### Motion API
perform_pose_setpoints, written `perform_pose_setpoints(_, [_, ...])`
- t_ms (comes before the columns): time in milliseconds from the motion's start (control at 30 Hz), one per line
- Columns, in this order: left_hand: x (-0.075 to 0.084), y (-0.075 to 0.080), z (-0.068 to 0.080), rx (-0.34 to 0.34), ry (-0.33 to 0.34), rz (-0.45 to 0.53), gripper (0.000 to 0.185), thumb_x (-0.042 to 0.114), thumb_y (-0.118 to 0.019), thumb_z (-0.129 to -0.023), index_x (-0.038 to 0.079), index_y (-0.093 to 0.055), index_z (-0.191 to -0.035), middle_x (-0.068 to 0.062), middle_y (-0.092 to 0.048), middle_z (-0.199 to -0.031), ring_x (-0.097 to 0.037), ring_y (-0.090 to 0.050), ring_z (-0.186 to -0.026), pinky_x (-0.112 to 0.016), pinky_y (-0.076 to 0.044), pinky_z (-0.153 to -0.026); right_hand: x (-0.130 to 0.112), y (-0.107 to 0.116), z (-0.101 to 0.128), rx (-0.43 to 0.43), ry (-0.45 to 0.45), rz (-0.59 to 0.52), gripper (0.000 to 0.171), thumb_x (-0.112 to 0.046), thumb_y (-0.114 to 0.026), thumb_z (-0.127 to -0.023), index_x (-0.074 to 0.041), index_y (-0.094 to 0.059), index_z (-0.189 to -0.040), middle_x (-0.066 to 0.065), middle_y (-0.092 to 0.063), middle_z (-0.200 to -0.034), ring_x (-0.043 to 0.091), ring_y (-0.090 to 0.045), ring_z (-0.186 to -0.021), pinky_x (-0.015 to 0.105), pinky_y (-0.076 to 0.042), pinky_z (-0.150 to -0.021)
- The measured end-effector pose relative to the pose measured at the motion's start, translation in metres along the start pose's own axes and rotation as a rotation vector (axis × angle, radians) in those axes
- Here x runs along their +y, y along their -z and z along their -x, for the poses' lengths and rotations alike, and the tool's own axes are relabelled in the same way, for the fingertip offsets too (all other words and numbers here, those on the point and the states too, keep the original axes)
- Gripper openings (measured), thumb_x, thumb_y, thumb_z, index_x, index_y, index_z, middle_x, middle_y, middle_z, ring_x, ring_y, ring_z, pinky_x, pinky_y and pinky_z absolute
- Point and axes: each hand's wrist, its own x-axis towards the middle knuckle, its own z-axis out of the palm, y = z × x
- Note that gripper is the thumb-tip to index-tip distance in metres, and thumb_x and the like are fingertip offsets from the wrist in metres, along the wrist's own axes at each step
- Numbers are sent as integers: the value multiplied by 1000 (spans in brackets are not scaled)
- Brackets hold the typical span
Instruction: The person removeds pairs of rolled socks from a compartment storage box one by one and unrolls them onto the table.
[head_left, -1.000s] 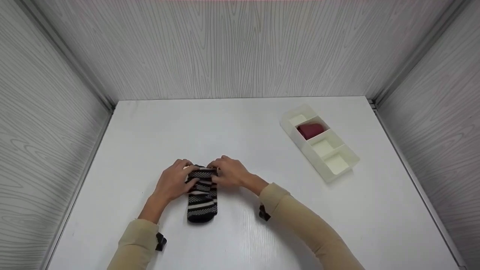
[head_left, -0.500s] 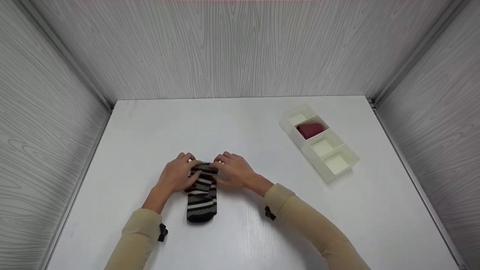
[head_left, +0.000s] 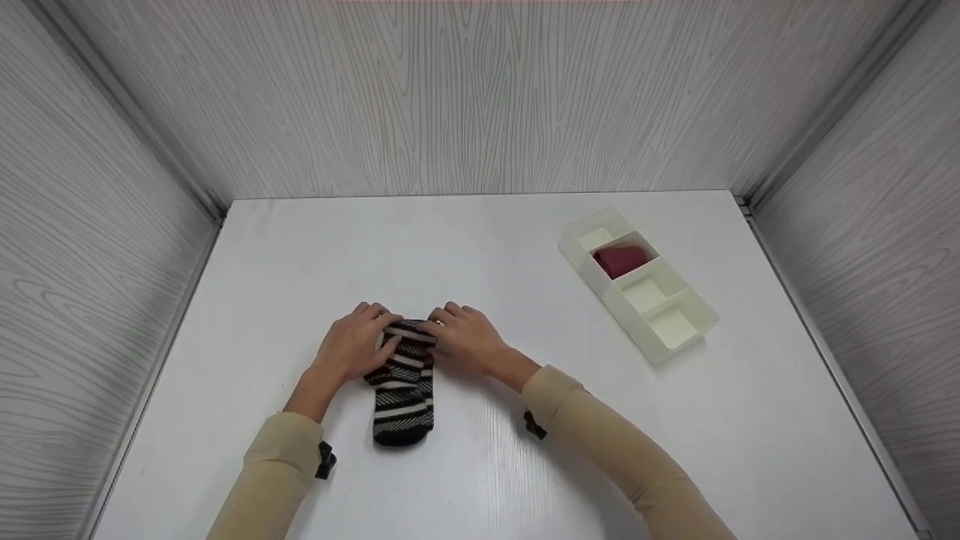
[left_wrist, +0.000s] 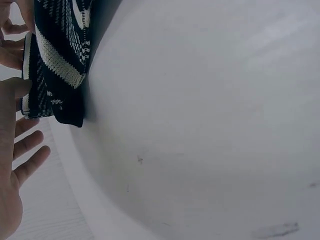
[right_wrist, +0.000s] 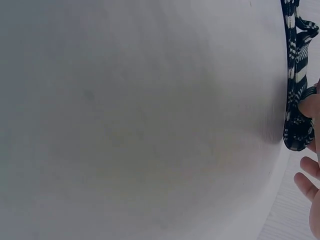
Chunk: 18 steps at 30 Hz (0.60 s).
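A black sock with white and grey stripes (head_left: pixel 403 409) lies on the white table, its rounded dark end toward the person. The left hand (head_left: pixel 349 346) pinches the left side of its far end between thumb and fingers. Opposite it, the right hand (head_left: pixel 466 341) pinches the far end's right side. In the left wrist view, the striped sock (left_wrist: pixel 60 60) shows a folded band beside the left thumb, with the other fingers spread. The right wrist view has layered sock fabric (right_wrist: pixel 297 100) at its edge, the right thumb pressing on it.
A white four-section tray (head_left: pixel 637 319) stands slantwise at the right on the table (head_left: pixel 480 255). A dark red rolled cloth item (head_left: pixel 621 261) sits in its second compartment from the back. Pale wood-grain walls (head_left: pixel 480 97) rise behind and at both sides.
Both hands have shifted slightly away from the person, drawing the sock's far end with them. A fold there has moved, and more stripes show between the hands. The tray stays put.
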Motion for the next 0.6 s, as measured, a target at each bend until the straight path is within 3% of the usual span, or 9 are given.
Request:
perform_pose_setpoints(367, [0, 1, 16, 106, -35, -2, 36, 26, -79, -94, 10, -74, -125, -10, -73, -116, -27, -69, -106, -41, -63, -76, 3, -2, -11, -73, -73, -35, 36, -37, -67, -103, -22, -69, -135, -3, -75, -124, 17, -67, -111, 30, -59, -94])
perform_pose_setpoints(600, [0, 2, 21, 117, -30, 4, 36, 24, -82, -92, 11, -73, -125, -9, -72, -118, -27, -68, -108, -40, -62, -74, 2, -3, -17, -121, -103, -233, 32, -30, -69, -100, -20, -72, -131, -1, -76, -123, 19, -67, -111, 34, -59, -96])
